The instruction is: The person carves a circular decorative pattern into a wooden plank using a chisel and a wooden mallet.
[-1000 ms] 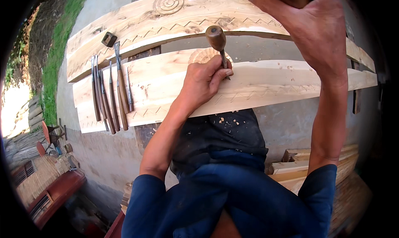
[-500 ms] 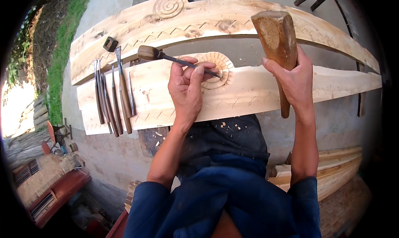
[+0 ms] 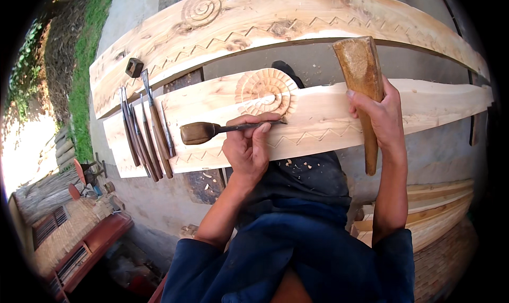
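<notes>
My left hand (image 3: 246,150) grips the dark metal shank of a chisel (image 3: 199,134), its brown wooden handle pointing left. The chisel's tip lies at the lower right edge of a carved spiral rosette (image 3: 266,93) on the near plank (image 3: 339,109). A zigzag line runs along this plank below the rosette. In my right hand (image 3: 383,116) is a wooden mallet (image 3: 360,70), gripped by its handle with the wide head upward. The mallet hangs to the right of the rosette, apart from the chisel.
Several chisels (image 3: 151,125) lie side by side on the plank's left end. A small dark block (image 3: 134,67) rests on the far plank (image 3: 318,17), which bears a similar spiral and zigzag. More boards (image 3: 424,218) lie at the lower right. Wood chips dot my dark trousers (image 3: 305,181).
The chisel tip has moved from inside the rosette to its lower right edge, and the tool now lies flatter. The mallet sits slightly lower and further right in view.
</notes>
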A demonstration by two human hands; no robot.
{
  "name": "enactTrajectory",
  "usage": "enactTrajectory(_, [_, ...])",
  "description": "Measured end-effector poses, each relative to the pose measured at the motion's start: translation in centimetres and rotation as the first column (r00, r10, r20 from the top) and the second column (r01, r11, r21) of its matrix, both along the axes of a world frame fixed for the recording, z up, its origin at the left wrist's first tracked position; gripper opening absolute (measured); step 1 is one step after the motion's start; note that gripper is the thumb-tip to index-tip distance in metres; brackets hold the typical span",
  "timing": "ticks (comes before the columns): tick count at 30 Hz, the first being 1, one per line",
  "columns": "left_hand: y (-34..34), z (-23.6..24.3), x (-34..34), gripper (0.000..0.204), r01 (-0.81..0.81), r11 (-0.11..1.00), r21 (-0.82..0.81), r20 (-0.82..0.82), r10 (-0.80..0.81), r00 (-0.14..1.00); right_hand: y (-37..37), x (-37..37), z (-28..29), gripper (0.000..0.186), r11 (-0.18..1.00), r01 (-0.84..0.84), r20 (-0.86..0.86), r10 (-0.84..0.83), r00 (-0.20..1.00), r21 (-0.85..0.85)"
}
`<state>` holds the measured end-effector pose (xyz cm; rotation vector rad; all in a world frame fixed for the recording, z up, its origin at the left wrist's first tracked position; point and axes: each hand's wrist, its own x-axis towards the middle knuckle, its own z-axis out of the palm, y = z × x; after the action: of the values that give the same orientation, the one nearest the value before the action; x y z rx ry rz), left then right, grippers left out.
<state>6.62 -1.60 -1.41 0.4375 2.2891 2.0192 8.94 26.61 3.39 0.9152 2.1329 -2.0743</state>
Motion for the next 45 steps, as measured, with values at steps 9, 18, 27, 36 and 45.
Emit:
enactTrajectory(9, [0.0, -0.2, -0.1, 0.021, 0.004, 1.000, -0.030, -0.056, -0.006, 0.998, 0.1, -0.2, 0.1, 0.035, 1.000, -0.023, -0.006, 0.023, 1.000, 0.022])
enactTrajectory(18, [-0.1, -0.3, -0.1, 0.019, 0.012, 1.000, -0.029, -0.060, -0.013, 0.998, -0.2, -0.3, 0.4, 0.037, 1.000, -0.004, 0.004, 0.004, 1.000, 0.030])
enactTrajectory(27, [0.1, -0.2, -0.2, 0.018, 0.017, 0.998, -0.058, -0.101, -0.022, 0.995, -0.2, -0.2, 0.3, 0.036, 0.999, -0.008, 0.005, 0.008, 1.000, 0.036])
enactTrajectory(36, [1.1, 2.4, -1.8, 0.015, 0.040, 0.942, -0.334, -0.206, -0.115, 0.972, -0.3, -0.4, 0.6, 0.036, 0.996, -0.050, -0.004, 0.051, 0.999, 0.079])
enactTrajectory(45, [1.9, 3.8, -2.7, 0.021, 0.085, 0.877, -0.473, -0.177, -0.189, 0.966, -2.1, -4.0, 6.0, 0.057, 0.613, -0.103, -0.228, 0.438, 0.870, 0.783])
